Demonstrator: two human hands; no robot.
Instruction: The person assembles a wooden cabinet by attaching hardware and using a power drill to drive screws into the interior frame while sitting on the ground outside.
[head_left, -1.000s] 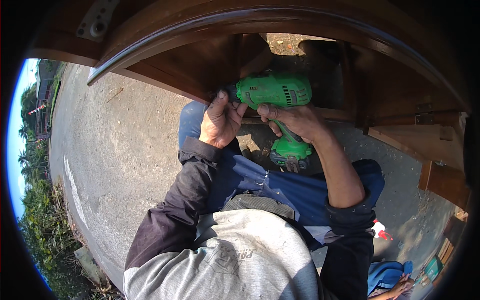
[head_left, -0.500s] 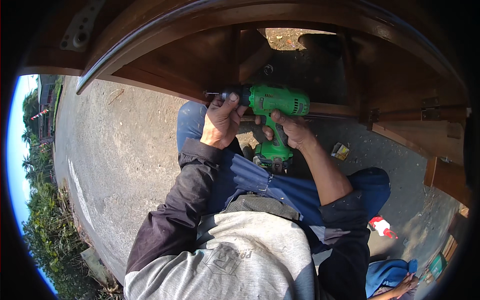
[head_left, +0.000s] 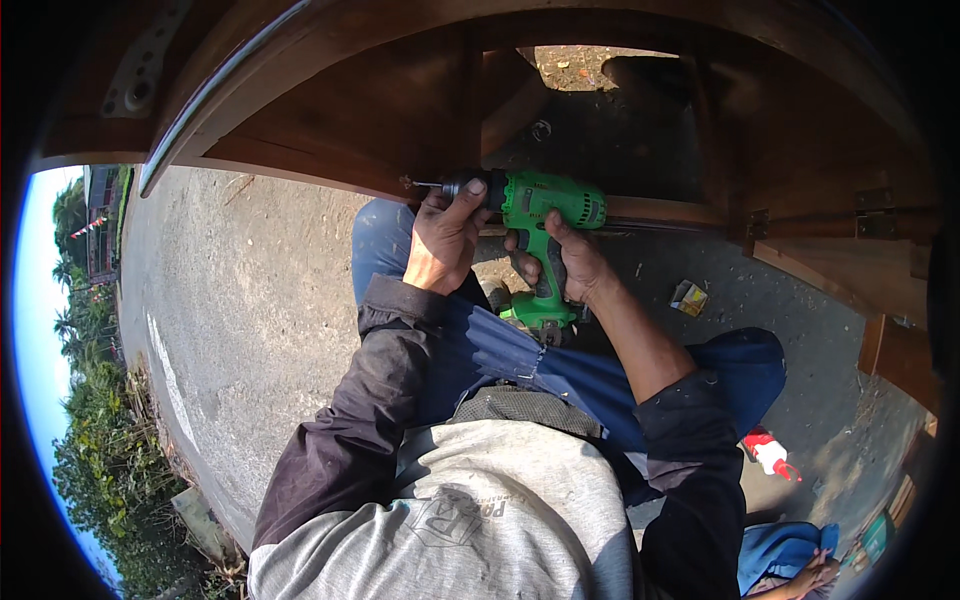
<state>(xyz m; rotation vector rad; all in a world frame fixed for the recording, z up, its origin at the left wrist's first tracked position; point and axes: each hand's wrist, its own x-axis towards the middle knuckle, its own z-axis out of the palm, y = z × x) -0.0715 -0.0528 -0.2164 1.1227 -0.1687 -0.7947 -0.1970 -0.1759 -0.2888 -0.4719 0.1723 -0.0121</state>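
A green cordless drill (head_left: 545,198) lies sideways across my lap, its black chuck toward the left. My right hand (head_left: 580,264) is closed round the drill's handle, the thumb near the back of the body. With the fingers and thumb of my left hand (head_left: 440,245) I grip the chuck (head_left: 468,186). A thin metal bit (head_left: 427,184) sticks out to the left of the chuck, close to the lower edge of a brown wooden panel (head_left: 330,150). Whether the bit's tip touches the panel I cannot tell.
Brown wooden furniture arches over the far side, with hinges (head_left: 876,212) on its right part. On the pavement (head_left: 250,300) lie a small yellow box (head_left: 689,298) and a red-and-white bottle (head_left: 768,453). Another person's hands (head_left: 815,575) show at the lower right.
The drill has tilted slightly in my hands, and a bit more of the metal bit shows. My grip on chuck and handle stays the same; the whole view has shifted a little.
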